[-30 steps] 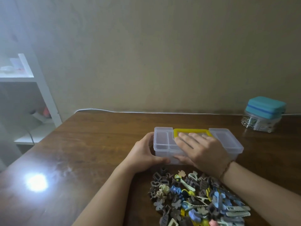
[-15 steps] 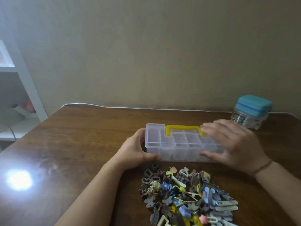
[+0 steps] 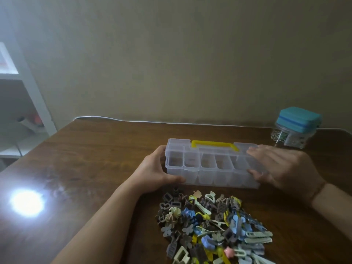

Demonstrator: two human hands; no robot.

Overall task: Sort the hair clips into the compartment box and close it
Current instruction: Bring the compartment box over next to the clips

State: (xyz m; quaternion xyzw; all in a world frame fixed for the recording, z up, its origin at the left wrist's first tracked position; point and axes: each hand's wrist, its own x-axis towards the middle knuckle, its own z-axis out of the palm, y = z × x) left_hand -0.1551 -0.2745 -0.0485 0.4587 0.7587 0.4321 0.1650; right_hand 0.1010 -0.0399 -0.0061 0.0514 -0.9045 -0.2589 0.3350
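Sorting not begun: hair clips (image 3: 213, 227) heaped at 6 o'clock; compartment box (image 3: 211, 164) empty, lid status unclear. Left hand (image 3: 158, 168) and right hand (image 3: 282, 164) grip its ends.

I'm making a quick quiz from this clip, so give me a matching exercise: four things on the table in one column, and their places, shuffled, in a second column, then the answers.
Things:
1. clear plastic compartment box with yellow handle
2. pile of mixed coloured hair clips
3. teal-lidded clear jar
4. thin white cable

Places:
A. far right corner of the brown wooden table
B. along the table's back edge
C. between the left hand and right hand
D. nearest the camera

Pairs: 1-C, 2-D, 3-A, 4-B
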